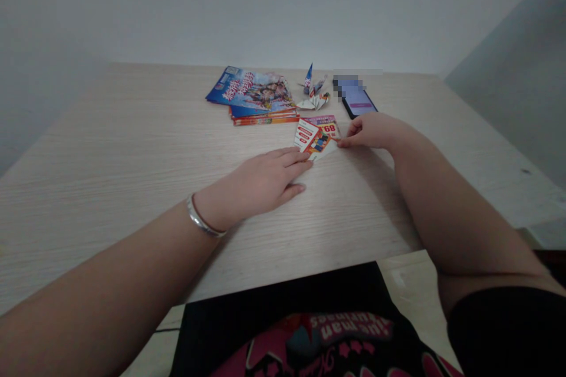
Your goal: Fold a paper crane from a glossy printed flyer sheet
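A colourful printed sheet of paper [317, 134], partly folded, lies on the light wooden table [132, 153]. My left hand [260, 179] rests flat with its fingers stretched out, the fingertips pressing the sheet's near left corner. My right hand [369, 131] is curled, and its fingertips pinch the sheet's right edge. A silver bangle [201, 221] sits on my left wrist.
A stack of glossy leaflets [254, 94] lies further back on the table. Beside it stands a folded paper crane [315, 93]. A phone [359, 100] with a lit screen lies to the right of the crane. A white wall runs behind the table.
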{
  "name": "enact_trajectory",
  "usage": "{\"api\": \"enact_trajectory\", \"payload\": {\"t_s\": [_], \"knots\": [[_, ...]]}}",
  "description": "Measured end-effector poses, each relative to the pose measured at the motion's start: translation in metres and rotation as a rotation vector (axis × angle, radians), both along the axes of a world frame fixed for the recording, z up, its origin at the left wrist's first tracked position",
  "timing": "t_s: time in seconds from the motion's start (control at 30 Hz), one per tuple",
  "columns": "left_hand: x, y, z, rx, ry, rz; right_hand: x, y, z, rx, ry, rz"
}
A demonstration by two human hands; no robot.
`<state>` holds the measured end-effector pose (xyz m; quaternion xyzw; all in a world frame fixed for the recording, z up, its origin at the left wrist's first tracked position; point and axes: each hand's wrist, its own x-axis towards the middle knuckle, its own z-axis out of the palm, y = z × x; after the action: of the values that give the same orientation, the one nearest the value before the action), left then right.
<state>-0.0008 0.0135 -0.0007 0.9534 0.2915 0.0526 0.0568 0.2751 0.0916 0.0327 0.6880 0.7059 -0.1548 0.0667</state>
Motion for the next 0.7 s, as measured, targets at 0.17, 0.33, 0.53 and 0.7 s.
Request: {"api": "enact_trajectory", "payload": {"t_s": [0.17, 0.33, 0.53, 0.7], "knots": [[0.000, 0.001, 0.000, 0.013, 0.013, -0.005, 0.017, 0.004, -0.002, 0.042, 0.047, -0.013], [0.001, 0.000, 0.001, 0.029, 0.007, -0.012, -0.007, -0.009, -0.009, 0.309, 0.278, 0.059], [-0.006, 0.002, -0.001, -0.009, 0.069, -0.039, -0.039, -0.024, -0.018, 0.120, 0.342, 0.336], [-0.012, -0.004, 0.016, -0.030, 0.148, 0.018, -0.031, -0.020, -0.017, 0.086, 0.317, 0.314]]}}
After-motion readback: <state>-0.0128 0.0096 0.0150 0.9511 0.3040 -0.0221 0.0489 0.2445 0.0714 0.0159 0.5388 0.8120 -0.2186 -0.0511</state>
